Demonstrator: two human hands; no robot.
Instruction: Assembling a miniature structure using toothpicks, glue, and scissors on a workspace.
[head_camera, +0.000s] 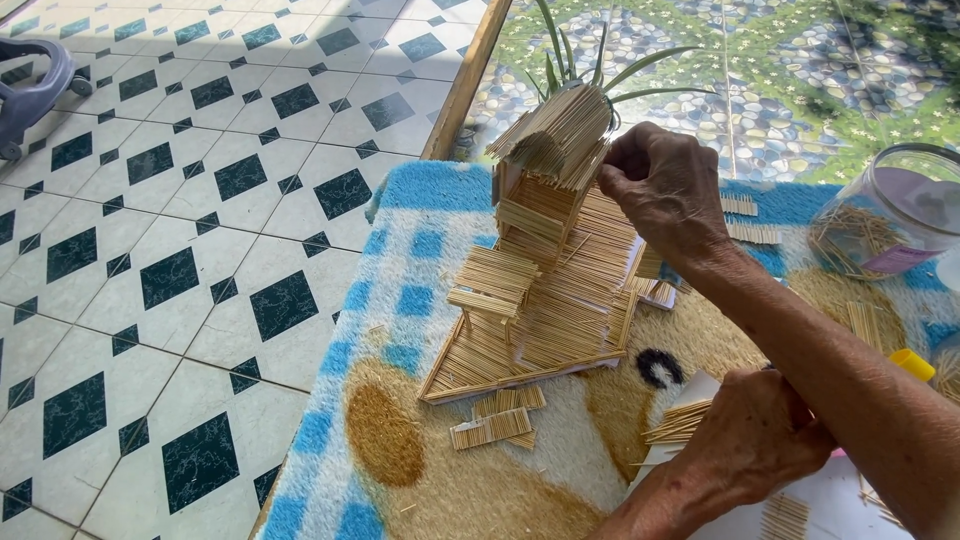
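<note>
A small house built of thin wooden sticks (545, 270) stands on a stick base on a blue, white and tan fleece mat (420, 250). My right hand (665, 195) reaches over from the right, its fingers pinched on the edge of the house's sloped roof (555, 135). My left hand (755, 445) rests low at the right on a white sheet (690, 390), closed around a fan of loose sticks (678, 422). Two small glued stick panels (495, 420) lie on the mat in front of the house's base.
At the far right a clear glass jar (885, 215) holding sticks lies on its side. Beside my right forearm is a yellow cap (912, 363). More stick panels (745, 220) lie behind the house. Green plant leaves (590, 60) rise behind the roof. Tiled floor (170, 250) is left; a blue plastic object (30, 90) top left.
</note>
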